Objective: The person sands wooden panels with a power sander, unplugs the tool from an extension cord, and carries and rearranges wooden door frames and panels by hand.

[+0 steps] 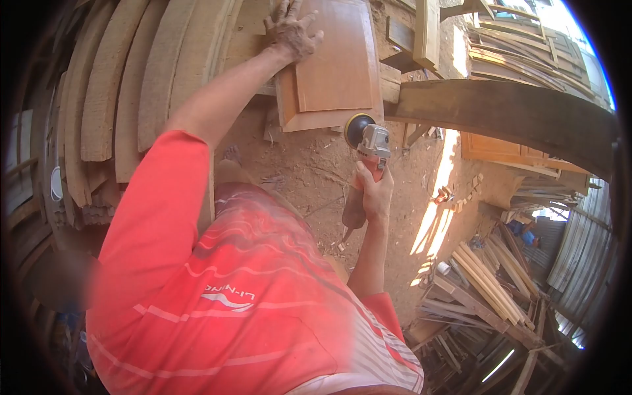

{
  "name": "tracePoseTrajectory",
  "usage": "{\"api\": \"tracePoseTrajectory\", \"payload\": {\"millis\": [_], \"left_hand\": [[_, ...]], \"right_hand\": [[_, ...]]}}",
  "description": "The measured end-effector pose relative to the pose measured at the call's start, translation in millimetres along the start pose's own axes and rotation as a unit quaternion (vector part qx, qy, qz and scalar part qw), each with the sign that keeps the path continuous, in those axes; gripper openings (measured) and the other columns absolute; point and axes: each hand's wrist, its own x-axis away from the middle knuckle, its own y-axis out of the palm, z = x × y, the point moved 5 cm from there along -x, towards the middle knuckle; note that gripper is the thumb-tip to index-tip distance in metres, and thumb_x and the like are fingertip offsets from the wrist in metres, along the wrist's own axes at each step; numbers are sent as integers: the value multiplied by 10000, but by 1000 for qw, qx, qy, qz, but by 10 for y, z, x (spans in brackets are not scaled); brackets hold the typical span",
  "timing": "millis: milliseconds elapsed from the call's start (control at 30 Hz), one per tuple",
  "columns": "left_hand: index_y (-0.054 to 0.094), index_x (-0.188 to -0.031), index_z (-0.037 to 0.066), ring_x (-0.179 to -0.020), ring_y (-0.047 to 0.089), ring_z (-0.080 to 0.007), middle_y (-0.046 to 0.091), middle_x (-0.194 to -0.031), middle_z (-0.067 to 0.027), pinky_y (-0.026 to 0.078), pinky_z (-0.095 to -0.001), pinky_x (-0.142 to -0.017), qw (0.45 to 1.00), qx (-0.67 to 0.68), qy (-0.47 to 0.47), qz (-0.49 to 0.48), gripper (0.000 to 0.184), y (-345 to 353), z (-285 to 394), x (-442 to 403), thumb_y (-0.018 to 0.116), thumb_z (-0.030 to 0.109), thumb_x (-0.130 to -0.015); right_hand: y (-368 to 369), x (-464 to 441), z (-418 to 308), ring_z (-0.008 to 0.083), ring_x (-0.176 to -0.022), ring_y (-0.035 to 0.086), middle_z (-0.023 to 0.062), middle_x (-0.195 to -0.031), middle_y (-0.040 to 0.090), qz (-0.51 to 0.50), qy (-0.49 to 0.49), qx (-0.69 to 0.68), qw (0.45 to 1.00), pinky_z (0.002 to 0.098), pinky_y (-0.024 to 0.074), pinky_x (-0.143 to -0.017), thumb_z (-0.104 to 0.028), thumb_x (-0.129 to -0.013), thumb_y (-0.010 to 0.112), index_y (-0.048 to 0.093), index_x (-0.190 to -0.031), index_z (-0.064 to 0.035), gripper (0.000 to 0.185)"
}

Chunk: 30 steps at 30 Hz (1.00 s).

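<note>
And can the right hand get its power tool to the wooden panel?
Likely yes: the right hand holds the power tool with its disc by a near corner of the wooden panel, nothing visible between; the left hand lies farther up.

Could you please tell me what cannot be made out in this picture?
Head view, far end of the wooden panel: cut off by the top edge.
Head view, part of the power tool: hidden by the right hand.
Head view, dark shape at lower left: too blurred to identify.
</note>
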Motion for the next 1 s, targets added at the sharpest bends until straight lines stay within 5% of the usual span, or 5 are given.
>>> {"api": "tracePoseTrajectory", "payload": {"millis": [233,433,633,700,1000], "left_hand": [[543,-1492,348,-1571,202,-321,284,-1688,-113,240,-661,-1169,1000,18,-5,9,597,53,-13,7,579,556,-933],[546,-1490,349,-1567,211,-315,292,-1685,-112,238,-613,-1192,1000,14,-5,6,578,15,1,-4,577,539,-945],[579,-1464,343,-1558,235,-312,303,-1681,-111,240,-595,-1199,1000,3,-2,14,564,-8,-3,13,591,537,-934],[581,-1462,341,-1556,238,-312,308,-1678,-112,242,-595,-1200,1000,4,-1,15,566,-21,1,-3,596,537,-931],[584,-1458,339,-1552,250,-313,328,-1668,-104,256,-596,-1196,1000,-1,-2,22,574,-26,1,18,607,542,-921]], "right_hand": [[477,338,-170,119,-943,622,44,-1061,687,-77,8,51,996,305,508,-864,-220,-882,787,623,-1208,-5,423],[793,459,-348,253,-979,711,151,-1025,727,-125,8,122,985,397,545,-866,-316,-801,840,607,-1160,-11,526],[361,129,-159,189,-942,686,116,-1019,721,-112,-12,85,990,358,540,-840,-276,-825,830,616,-1148,-10,470],[165,-16,-139,109,-969,623,41,-1096,678,-118,20,44,992,294,509,-869,-189,-889,784,608,-1226,-6,421],[-229,-251,-48,76,-871,616,21,-1017,677,-19,-9,32,999,261,509,-759,-174,-908,765,641,-1159,-11,324]]}}
